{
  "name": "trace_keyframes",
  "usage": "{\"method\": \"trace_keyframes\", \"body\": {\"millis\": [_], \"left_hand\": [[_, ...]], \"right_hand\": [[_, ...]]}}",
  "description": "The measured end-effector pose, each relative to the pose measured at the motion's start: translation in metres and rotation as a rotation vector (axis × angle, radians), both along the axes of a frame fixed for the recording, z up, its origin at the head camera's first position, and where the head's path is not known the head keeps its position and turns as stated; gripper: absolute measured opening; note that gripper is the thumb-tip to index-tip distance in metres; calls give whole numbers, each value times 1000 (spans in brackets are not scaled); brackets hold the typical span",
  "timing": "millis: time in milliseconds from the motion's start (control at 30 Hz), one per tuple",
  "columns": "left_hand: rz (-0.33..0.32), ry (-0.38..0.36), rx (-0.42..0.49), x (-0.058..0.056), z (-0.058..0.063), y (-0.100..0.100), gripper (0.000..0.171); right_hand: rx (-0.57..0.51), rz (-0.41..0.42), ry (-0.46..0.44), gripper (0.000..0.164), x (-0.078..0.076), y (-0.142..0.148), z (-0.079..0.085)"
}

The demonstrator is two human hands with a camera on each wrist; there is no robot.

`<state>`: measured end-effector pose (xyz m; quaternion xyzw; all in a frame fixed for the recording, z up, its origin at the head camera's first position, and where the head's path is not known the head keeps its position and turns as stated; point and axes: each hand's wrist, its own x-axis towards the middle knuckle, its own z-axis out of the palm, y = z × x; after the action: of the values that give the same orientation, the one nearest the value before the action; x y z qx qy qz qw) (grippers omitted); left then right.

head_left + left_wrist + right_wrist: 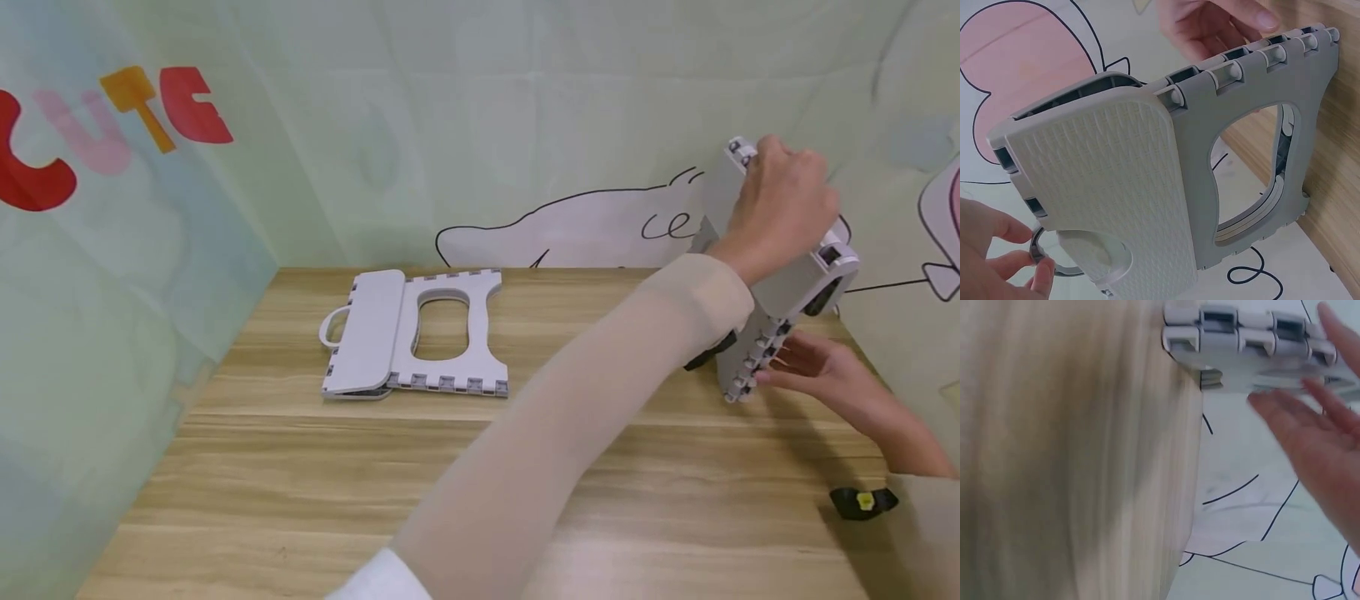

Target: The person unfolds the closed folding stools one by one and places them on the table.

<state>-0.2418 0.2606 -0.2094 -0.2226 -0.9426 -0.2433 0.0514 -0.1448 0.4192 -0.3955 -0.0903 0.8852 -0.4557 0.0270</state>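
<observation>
A grey-white folding step stool (795, 287), folded flat, stands on edge at the right of the table. My left hand (783, 204) holds it from above; in the left wrist view thumb and fingers pinch its loop handle (1036, 245). The stool's textured top panel (1104, 169) and the oval opening in its leg panel show there. My right hand (828, 375) is low beside the hinged edge (757, 358), fingers loosely extended. In the right wrist view its fingertips are close by the stool's side, not curled round it.
A second folded step stool (450, 375) lies flat on the wooden table (300, 483), left of centre, its handle pointing left. A printed cloth backdrop (480, 125) rises behind the table and along both sides, close to the held stool.
</observation>
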Motion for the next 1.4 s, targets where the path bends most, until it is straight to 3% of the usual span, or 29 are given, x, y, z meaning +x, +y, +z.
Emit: {"method": "trace_keyframes", "body": {"millis": [167, 367, 733, 867, 967, 1100, 1233, 1400], "left_hand": [[2, 5, -19, 1, 0, 0, 19], [-9, 11, -41, 3, -1, -1, 13], [-71, -1, -9, 2, -6, -3, 9], [-85, 18, -25, 0, -9, -4, 17], [-83, 13, -33, 0, -12, -6, 40], [-86, -26, 33, 1, -17, -12, 61], [-79, -39, 148, 2, -24, -19, 57], [-30, -29, 328, 4, -43, -27, 44]], "right_hand": [[-51, -44, 51, 51, -6, 3, 2], [-114, -27, 70, 38, -11, 9, 3], [-119, 32, 87, 40, -13, 9, 4], [-154, 68, 88, 41, -12, 10, 5], [-154, 63, 77, 40, -13, 11, 5], [-134, 48, 62, 40, -13, 10, 4], [-130, 51, 69, 42, -14, 11, 3], [-144, 58, 59, 45, -16, 13, 4]]}}
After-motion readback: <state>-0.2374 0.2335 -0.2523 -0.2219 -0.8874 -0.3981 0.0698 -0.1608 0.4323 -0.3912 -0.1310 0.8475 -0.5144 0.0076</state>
